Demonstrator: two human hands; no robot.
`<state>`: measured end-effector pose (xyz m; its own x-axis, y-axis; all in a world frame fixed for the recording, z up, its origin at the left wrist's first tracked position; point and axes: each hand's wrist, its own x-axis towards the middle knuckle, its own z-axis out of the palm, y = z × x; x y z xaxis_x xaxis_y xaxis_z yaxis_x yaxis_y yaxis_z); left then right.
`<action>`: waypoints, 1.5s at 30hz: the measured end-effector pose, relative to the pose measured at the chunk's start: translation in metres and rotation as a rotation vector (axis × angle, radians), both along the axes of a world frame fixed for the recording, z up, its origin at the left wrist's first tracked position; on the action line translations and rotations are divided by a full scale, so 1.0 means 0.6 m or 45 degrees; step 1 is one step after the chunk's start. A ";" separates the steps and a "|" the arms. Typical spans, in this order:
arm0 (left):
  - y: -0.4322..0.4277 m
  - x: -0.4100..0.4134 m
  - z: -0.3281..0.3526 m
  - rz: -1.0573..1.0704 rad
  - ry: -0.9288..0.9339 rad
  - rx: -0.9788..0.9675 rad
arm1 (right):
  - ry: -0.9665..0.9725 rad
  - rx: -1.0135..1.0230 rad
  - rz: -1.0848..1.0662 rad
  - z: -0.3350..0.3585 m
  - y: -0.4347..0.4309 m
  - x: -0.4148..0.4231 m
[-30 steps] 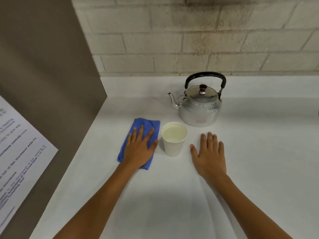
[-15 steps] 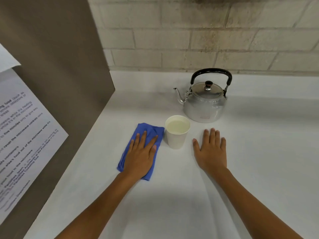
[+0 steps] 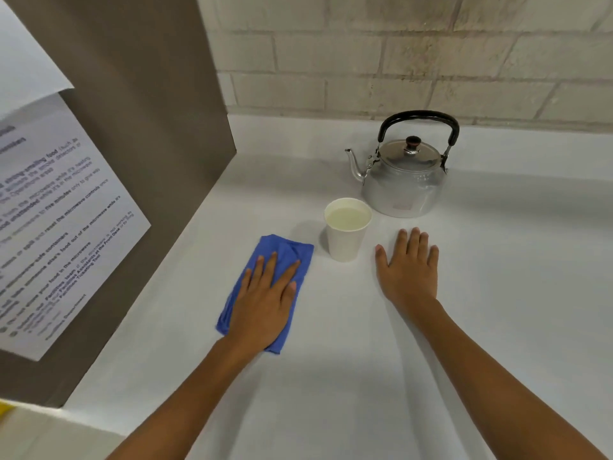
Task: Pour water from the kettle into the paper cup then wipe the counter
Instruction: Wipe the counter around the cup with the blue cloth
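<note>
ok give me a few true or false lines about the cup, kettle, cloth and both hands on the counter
1. The paper cup has liquid in it. True.
2. The left hand lies flat on the blue cloth. True.
3. The right hand grips the kettle handle. False: it lies flat on the counter, apart from the kettle.
4. The kettle's lid is off. False: the lid sits on the kettle.
5. The cup stands between the cloth and the right hand. True.
6. The kettle's spout points to the right of the picture. False: it points left.
</note>
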<state>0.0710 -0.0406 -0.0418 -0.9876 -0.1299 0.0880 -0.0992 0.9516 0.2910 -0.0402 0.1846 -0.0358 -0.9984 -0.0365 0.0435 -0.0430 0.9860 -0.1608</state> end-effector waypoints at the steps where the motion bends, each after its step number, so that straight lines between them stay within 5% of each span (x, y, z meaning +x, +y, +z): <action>1: -0.007 0.021 -0.001 -0.051 0.015 0.020 | -0.005 -0.002 0.000 0.000 0.001 0.000; 9: 0.007 -0.021 0.028 0.278 -0.148 -0.002 | -0.029 -0.004 -0.015 0.004 -0.003 0.001; 17: 0.066 0.090 0.009 -0.086 0.025 0.003 | -0.021 0.000 -0.010 0.000 0.000 0.000; 24: 0.077 0.037 0.025 0.189 -0.110 -0.021 | -0.019 -0.006 -0.010 0.001 -0.002 -0.001; 32: 0.136 0.082 0.028 -0.187 -0.034 -0.097 | -0.036 -0.021 0.013 0.000 0.001 -0.003; 45: 0.194 0.029 0.036 -0.119 -0.181 0.116 | -0.096 -0.115 0.053 0.009 0.009 -0.005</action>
<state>0.0883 0.0756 -0.0203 -0.9974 -0.0380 -0.0612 -0.0578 0.9290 0.3657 -0.0430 0.1897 -0.0302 -0.9967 -0.0773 -0.0263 -0.0682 0.9651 -0.2529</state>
